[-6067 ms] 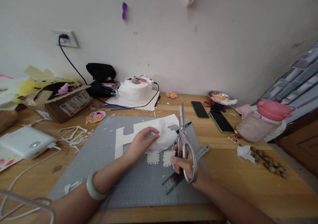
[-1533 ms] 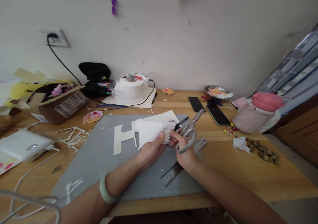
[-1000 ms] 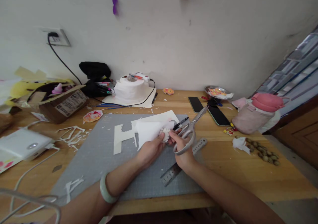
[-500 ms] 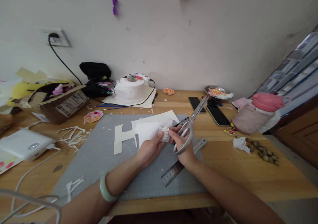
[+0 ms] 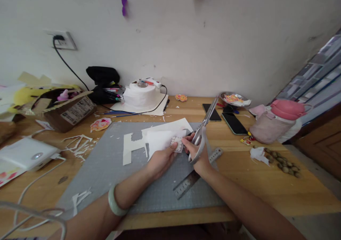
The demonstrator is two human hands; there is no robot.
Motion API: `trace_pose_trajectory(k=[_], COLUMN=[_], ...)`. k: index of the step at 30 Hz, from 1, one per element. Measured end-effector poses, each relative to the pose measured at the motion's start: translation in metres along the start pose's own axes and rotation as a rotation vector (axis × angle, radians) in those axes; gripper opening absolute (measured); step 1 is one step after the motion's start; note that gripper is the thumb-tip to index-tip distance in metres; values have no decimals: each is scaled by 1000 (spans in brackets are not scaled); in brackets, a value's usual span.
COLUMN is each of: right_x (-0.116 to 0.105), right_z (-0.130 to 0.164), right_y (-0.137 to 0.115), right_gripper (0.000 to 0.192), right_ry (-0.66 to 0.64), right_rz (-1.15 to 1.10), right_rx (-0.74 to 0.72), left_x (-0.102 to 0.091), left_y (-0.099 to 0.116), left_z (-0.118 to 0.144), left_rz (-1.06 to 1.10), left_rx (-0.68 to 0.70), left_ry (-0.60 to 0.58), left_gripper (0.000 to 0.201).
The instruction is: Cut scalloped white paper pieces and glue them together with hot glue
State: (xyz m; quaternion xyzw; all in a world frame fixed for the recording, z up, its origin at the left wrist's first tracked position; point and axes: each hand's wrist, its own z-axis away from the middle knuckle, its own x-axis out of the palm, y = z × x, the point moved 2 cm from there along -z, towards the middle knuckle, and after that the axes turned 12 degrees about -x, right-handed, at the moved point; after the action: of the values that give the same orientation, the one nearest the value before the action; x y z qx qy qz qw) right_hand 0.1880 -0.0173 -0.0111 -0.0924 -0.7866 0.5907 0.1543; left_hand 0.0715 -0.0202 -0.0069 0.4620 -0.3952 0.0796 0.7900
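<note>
Small scalloped paper cutout (image 5: 178, 143) pinched upright above the mat – silver scissors (image 5: 201, 132) pointing up, blades shut

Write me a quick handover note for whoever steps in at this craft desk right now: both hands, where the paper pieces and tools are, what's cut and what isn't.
Left hand: pinches the small scalloped cutout together with a white sheet, above the grey cutting mat.
Right hand: holds the scissors by the handles, blades pointing up and away, fingertips touching the cutout.
Nearby: cream sheet with notches cut out lies on the mat; metal ruler beside the right wrist; paper offcuts left of the mat.
Done: the scalloped piece is cut free.
Left: most of the cream sheet is still uncut.
</note>
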Motion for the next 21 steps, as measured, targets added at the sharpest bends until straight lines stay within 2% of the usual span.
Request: trace_pose_trajectory(k=[9,13,19,21], right_x=[0,0,0,-1], right_z=[-1,-2,-1,0], right_y=[0,-1,-3,-5], right_gripper=[31,30,30,30], right_ry=[9,0,-25,-79], right_rz=[-27,16,1,-62], right_rx=[36,5,32,69], left_x=[-1,-1,-1,-4], left_y=[0,-1,4,8], left_z=[-1,-1,0,0], left_rz=[-1,-2,9,-3], left_rx=[-4,-23,4,32], left_ry=[12,14,111,163], left_gripper=[22,22,19,17])
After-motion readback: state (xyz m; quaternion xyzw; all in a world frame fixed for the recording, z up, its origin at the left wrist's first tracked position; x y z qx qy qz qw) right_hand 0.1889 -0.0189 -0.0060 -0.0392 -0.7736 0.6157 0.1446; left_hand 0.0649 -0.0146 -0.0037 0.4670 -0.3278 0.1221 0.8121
